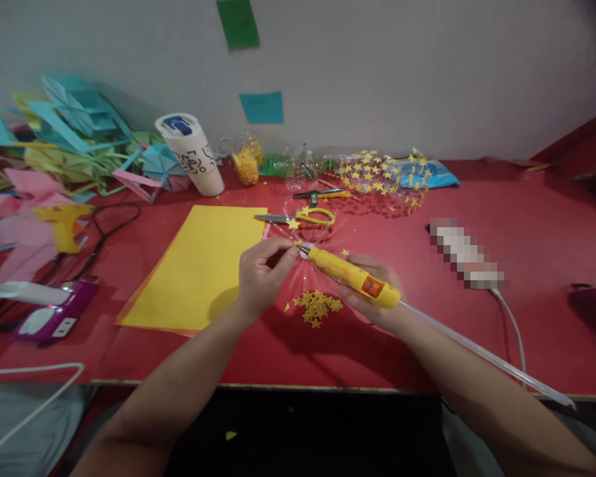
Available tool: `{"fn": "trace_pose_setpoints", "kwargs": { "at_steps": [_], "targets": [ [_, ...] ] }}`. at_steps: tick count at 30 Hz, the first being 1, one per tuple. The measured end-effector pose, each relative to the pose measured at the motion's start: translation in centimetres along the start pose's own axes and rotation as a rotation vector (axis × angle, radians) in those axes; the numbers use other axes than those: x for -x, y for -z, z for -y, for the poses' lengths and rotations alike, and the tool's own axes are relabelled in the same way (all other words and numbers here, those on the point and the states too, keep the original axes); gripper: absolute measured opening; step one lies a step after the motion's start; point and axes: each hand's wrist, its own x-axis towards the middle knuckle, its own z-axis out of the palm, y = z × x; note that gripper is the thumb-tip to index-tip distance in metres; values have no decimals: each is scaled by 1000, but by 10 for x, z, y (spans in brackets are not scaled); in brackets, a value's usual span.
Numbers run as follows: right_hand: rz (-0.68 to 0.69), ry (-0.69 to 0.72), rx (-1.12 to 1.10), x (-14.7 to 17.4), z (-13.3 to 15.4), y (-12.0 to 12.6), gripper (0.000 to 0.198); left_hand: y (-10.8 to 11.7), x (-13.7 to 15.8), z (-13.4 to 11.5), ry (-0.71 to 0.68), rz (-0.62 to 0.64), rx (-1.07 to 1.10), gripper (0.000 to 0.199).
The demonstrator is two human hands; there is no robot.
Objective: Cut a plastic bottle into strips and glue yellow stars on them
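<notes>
Beyond lie scissors (277, 218); left hand (261, 273) pinches something yellow (297, 244), right hand (373, 313) grips glue gun (345, 267).

We stretch our bare left forearm (186, 387) and right forearm (471, 368) forward, slanting inward from either side. Our left hand (261, 275) pinches thumb (284, 265) toward forefinger (276, 245); our right hand (377, 315), partly hidden, curls in a grip, near the left but apart.

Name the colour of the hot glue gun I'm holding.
Yellow; the hot glue gun shows best in head view.
</notes>
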Motion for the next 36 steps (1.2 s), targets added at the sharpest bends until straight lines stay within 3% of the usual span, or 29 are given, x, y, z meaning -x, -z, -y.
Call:
{"fn": "trace_pose_setpoints", "kwargs": {
  "at_steps": [10, 14, 16, 18, 21, 23, 29, 36],
  "targets": [
    [12, -12, 33, 1, 0, 0, 33, 1, 0, 0, -44, 2, -39, 14],
    [-80, -76, -2, 2, 0, 0, 30, 3, -2, -5, -56, 1, -36, 13],
    [-170, -140, -46, 3, -1, -1, 22, 3, -2, -7, 78, 43, 85, 12],
    [-232, -224, -73, 3, -2, -1, 17, 2, -2, -8, 298, 164, 273, 13],
    [-225, -324, -54, 1, 0, -1, 12, -3, 0, -11, 607, 395, 504, 12],
    [-207, -314, -52, 0, 4, 0, 6, -7, 1, -15, 734, 479, 582, 9],
    [-163, -77, -2, 5, 4, -1, 8, -10, 2, -25, 838, 563, 668, 12],
    [-172, -46, -3, 9, -2, -3, 11, -12, 5, -23, 863, 598, 640, 11]
  ]
}}
